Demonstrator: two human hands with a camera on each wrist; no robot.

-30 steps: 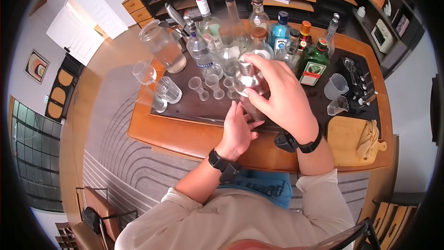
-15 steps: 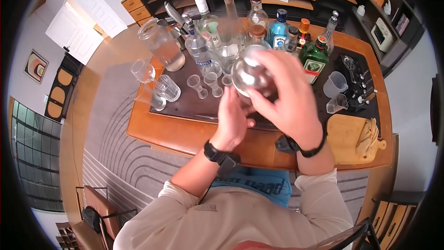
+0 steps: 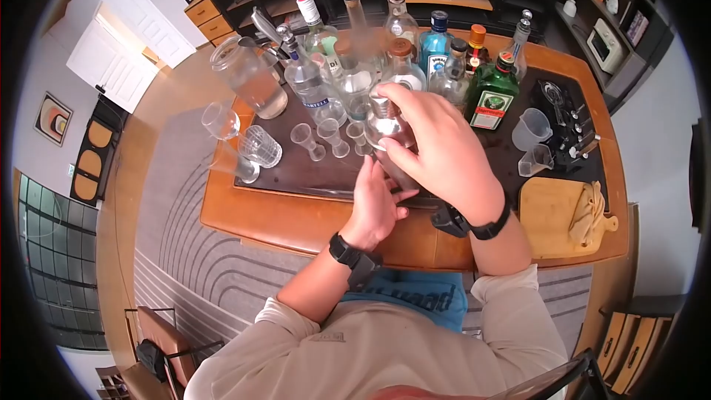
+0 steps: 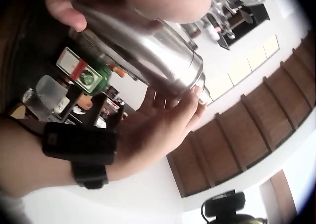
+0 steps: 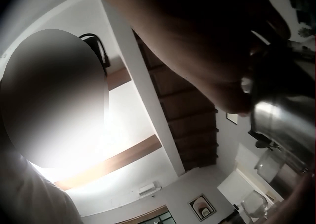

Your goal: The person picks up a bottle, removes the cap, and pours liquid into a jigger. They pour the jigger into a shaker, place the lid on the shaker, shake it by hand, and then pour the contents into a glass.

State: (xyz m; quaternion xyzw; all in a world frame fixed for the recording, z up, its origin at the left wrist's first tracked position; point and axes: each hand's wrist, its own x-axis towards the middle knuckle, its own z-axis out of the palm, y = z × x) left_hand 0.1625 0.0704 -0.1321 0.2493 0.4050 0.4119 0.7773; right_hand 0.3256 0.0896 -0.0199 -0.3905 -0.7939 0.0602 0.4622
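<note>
A silver cocktail shaker (image 3: 390, 130) is held between both hands above the near part of the dark bar mat (image 3: 296, 178). My right hand (image 3: 448, 148) grips its top from the right, fingers over the cap and thumb on the shoulder. Low on the body, my left hand (image 3: 375, 207) holds it with fingers passing under and behind. The left wrist view shows the shaker (image 4: 153, 49) lying slantwise, the right hand (image 4: 160, 130) curled at its cap end. Only part of the shaker (image 5: 281, 120) shows in the dark right wrist view.
Several bottles, among them a green one (image 3: 494, 96), stand behind the shaker. Small hourglass-shaped glasses (image 3: 333, 138), a tumbler (image 3: 261, 147), a stemmed glass (image 3: 221, 121) and a water jar (image 3: 255, 81) are left. Plastic measuring cups (image 3: 532, 130) and a wooden board (image 3: 548, 215) are right.
Half a second ago the shaker was tipped, its top toward the head and blurred; now it is back near its earlier slant. Both hands kept hold of it and moved along.
</note>
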